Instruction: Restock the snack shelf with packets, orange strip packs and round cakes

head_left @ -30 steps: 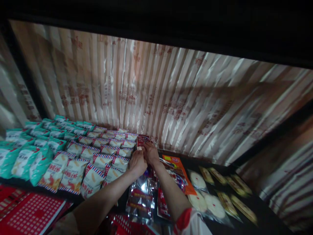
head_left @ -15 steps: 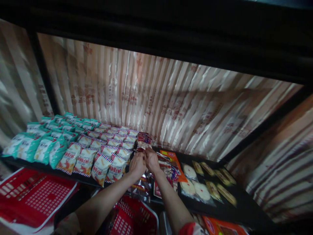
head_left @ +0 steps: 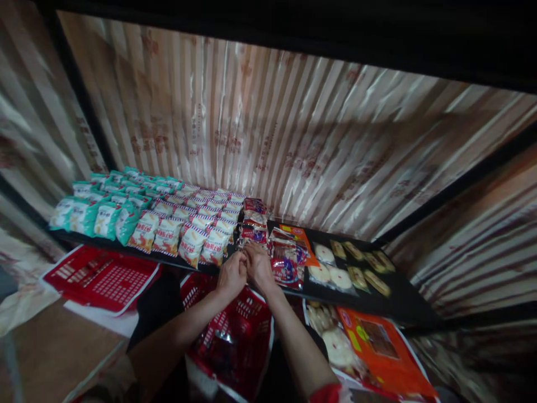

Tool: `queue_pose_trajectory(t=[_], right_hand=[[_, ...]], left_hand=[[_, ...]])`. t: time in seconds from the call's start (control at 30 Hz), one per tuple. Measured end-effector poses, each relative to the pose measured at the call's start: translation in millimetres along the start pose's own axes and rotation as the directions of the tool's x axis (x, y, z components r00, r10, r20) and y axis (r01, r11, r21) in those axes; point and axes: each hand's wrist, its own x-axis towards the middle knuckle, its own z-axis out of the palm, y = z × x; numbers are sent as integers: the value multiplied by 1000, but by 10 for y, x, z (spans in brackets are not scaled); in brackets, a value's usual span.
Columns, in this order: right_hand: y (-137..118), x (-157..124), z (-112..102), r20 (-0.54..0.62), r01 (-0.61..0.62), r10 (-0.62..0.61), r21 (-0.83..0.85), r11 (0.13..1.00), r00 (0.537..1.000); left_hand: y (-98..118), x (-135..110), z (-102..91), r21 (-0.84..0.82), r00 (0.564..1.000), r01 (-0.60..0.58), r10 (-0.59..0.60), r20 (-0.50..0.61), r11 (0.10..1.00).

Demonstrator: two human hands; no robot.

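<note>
my left hand [head_left: 232,275] and right hand [head_left: 259,265] meet at the front edge of the black shelf [head_left: 403,299], fingers curled against the nearest dark red packet [head_left: 253,233] of a row that runs to the shelf's back. i cannot tell whether either hand pinches it or only touches it. on the shelf, left of that row, lie striped packets [head_left: 197,235], then teal packets [head_left: 100,211]; right of it lie round white cakes [head_left: 331,274]. below the shelf's front edge sits a red basket [head_left: 241,336].
</note>
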Motion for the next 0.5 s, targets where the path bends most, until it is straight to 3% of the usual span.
queue_pose_trajectory(t=[0.17,0.3,0.37,0.43,0.5], right_hand=[[-293,-374,187,118,7,-11,39,999,993],[-448,-657,404,247,-48,37,41,998,968],[-468,-799,541,327,-124,113,13,992,938],[-451,-940,699,446,-245,243,-54,968,861],[-407,-1082,870,501,-282,283,-80,956,818]], left_hand=[[-286,-421,-64,-5,998,39,-38,44,999],[-571,-661,-52,58,974,108,-117,194,992],[-735,-734,-1,93,945,112,-135,298,989],[-892,-790,68,121,906,122,-160,392,985],[-1026,-844,137,141,882,149,-196,429,979]])
